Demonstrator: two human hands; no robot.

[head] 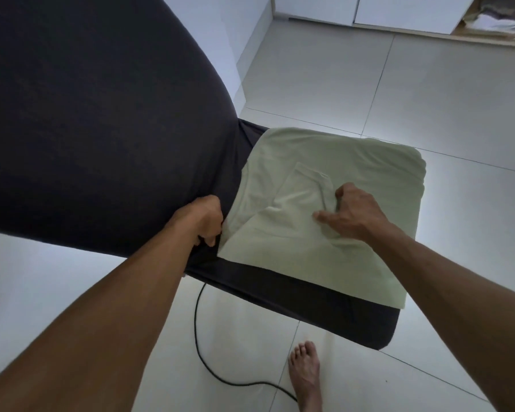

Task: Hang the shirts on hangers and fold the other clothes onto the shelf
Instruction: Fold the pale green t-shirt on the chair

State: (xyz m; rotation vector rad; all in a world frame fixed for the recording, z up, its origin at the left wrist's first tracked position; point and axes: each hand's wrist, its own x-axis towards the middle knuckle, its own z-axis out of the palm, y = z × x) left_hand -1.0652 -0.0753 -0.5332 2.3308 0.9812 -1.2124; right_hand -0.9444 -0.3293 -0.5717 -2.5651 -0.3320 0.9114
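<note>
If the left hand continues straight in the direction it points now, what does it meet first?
Probably the pale green garment: the left hand grips the dark cover right beside the garment's near edge, though depth is unclear.

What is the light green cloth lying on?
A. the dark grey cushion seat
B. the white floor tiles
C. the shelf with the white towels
A: the light green folded cloth is spread flat across the dark grey cushion seat, whose dark edge shows beneath it.
</note>
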